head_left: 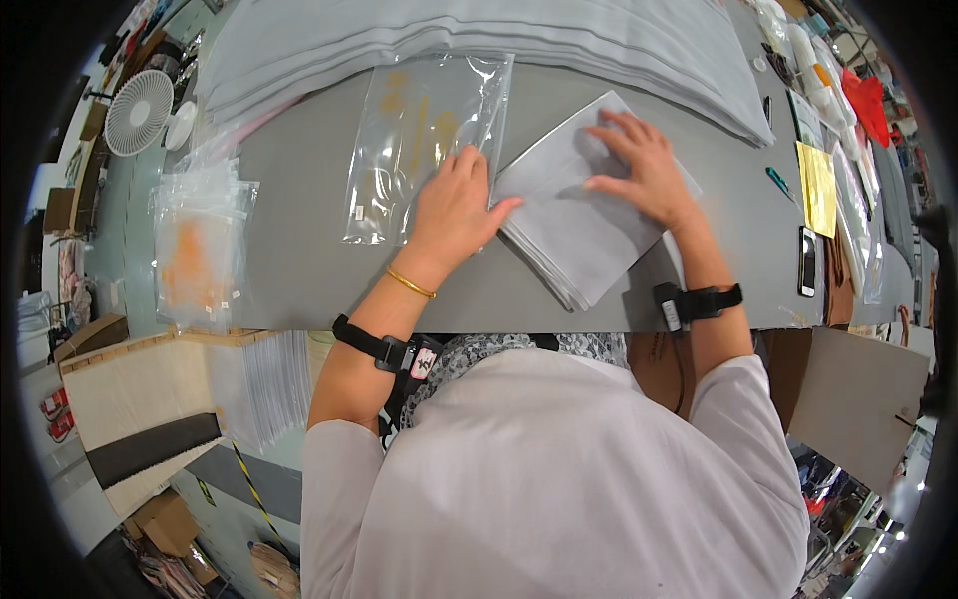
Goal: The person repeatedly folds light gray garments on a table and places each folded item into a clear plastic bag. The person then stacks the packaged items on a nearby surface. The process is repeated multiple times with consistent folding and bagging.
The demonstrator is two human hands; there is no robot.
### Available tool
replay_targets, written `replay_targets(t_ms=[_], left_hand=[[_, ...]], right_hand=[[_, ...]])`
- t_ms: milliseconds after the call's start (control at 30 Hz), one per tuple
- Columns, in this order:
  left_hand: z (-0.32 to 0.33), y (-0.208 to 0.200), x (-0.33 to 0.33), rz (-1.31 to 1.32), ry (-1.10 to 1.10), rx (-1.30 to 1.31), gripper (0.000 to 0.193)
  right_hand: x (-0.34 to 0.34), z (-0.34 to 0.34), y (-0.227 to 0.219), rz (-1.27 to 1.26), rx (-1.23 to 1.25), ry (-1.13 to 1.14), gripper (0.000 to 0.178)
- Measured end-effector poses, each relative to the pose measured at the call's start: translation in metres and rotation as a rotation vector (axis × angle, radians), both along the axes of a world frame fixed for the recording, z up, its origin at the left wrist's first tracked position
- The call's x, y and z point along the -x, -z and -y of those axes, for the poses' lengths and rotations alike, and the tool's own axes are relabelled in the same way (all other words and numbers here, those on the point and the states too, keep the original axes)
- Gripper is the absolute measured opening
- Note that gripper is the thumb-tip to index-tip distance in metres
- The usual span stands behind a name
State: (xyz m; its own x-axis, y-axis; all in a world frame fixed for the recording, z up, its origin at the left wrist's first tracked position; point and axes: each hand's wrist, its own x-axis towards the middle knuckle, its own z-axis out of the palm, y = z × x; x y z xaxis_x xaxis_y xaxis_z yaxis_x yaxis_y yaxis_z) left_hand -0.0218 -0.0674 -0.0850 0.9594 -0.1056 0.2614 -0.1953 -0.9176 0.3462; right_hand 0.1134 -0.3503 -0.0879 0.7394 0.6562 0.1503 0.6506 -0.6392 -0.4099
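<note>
A folded light grey cloth [584,225] lies turned at an angle on the grey table in front of me, its layers showing along the lower left edge. My right hand [639,165] rests on its upper right part, fingers spread. Left of the cloth is a flat transparent plastic bag [384,150] with yellowish print. My left hand [459,205] lies over the bag's right side with its fingers stretched out. Its thumb reaches the left corner of the cloth. Neither hand grips anything that I can see.
Large layered grey fabric [469,30] spans the table's far side. More plastic bags [205,245] with orange print are piled at the left, near a white fan [140,112]. On the right lie a phone [806,262], a green cutter [780,184] and a yellow sheet [816,188].
</note>
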Motion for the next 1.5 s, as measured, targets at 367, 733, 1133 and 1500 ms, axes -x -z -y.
replay_targets(t_ms=[367, 733, 1133, 1500], left_hand=[[-0.039, 0.004, 0.038, -0.208, -0.030, 0.141, 0.038], [-0.036, 0.011, 0.061, -0.189, -0.154, 0.205, 0.033], [-0.050, -0.035, 0.068, 0.136, -0.002, -0.213, 0.050], [-0.001, 0.007, 0.132, 0.022, 0.282, 0.026, 0.060]], right_hand=[[0.090, -0.077, 0.025, 0.173, -0.049, -0.054, 0.046], [0.095, -0.137, 0.013, 0.200, -0.262, -0.208, 0.030], [0.066, -0.236, 0.018, 0.284, 0.201, -0.157, 0.077], [0.062, -0.161, 0.015, 0.281, 0.124, -0.625, 0.054]])
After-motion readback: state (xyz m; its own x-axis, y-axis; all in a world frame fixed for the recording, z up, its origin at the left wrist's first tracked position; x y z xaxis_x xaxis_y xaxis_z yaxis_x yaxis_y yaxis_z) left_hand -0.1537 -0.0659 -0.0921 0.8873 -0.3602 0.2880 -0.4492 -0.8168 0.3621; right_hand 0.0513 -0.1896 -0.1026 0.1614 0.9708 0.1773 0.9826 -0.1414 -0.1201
